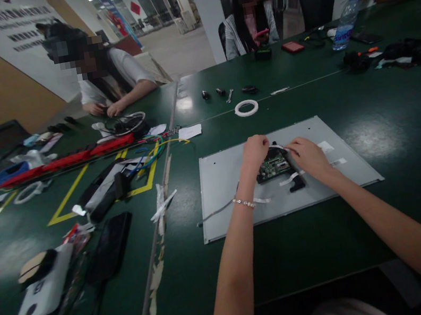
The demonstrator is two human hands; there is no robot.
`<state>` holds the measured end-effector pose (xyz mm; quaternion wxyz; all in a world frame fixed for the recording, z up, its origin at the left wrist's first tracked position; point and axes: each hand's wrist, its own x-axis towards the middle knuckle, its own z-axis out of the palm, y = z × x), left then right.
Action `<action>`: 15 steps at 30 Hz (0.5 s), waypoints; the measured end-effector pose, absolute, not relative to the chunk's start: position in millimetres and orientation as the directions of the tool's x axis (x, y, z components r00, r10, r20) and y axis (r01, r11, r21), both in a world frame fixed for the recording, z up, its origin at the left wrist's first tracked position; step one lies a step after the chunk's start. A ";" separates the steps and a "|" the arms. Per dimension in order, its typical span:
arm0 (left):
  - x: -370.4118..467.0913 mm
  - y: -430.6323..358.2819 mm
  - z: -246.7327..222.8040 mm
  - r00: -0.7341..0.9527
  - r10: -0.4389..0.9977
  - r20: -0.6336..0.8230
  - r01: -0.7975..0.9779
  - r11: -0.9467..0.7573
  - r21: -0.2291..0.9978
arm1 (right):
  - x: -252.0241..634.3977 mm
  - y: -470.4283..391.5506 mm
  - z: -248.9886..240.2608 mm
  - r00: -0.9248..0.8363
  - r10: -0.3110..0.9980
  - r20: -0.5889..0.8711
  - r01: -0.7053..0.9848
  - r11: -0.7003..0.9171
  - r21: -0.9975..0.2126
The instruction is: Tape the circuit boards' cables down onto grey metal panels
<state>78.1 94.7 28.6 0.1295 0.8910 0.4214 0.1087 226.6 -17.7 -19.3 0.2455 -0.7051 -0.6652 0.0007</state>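
A light grey flat panel (pixel 217 178) lies on the green table in front of me. On it sits a green circuit board (pixel 273 169) in a dark frame, partly covered by my left hand (pixel 256 150). Stretched between my hands, just above the board's far edge, is a short strip of white tape (pixel 278 146). My left fingers are closed at one end of it, and my right hand (pixel 307 155) pinches the other. Near the board are a black part (pixel 297 182) and more white tape pieces (pixel 338 162). A thin dark cable (pixel 217 211) runs off the panel's left side.
Beyond the panel lie a white tape roll (pixel 247 113) and a small wrench (pixel 230 96). A water bottle (pixel 345 23) stands at the back right. Cables, a long red object (pixel 68 161) and a black phone-like slab (pixel 109 247) crowd the left. Several people sit across the table.
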 end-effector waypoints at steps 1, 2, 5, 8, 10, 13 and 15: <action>78.3 94.9 29.1 0.632 0.772 0.072 0.714 -0.615 0.333 | 225.5 -18.7 -18.5 0.112 0.940 0.322 0.942 0.002 -0.335; 78.5 94.9 29.4 0.634 0.771 0.063 0.713 -0.614 0.338 | 224.4 -19.9 -17.6 0.109 0.941 0.319 0.947 -0.001 -0.320; 79.1 94.4 30.0 0.620 0.784 0.041 0.730 -0.595 0.336 | 220.9 -23.3 -14.3 0.092 0.945 0.314 0.965 -0.007 -0.261; 78.7 94.4 31.5 0.621 0.783 0.022 0.732 -0.590 0.340 | 218.0 -25.2 -11.0 0.068 0.952 0.297 0.982 -0.010 -0.191; 77.8 94.8 32.3 0.627 0.779 0.018 0.729 -0.595 0.339 | 216.7 -26.0 -8.9 0.053 0.959 0.277 0.989 -0.012 -0.148; 76.3 95.8 31.8 0.646 0.764 0.014 0.719 -0.614 0.325 | 215.2 -28.0 -5.8 0.015 0.971 0.239 0.996 0.006 -0.086; 75.4 96.8 30.7 0.664 0.748 0.006 0.709 -0.632 0.314 | 214.5 -30.8 -3.8 -0.005 0.977 0.214 0.999 0.015 -0.046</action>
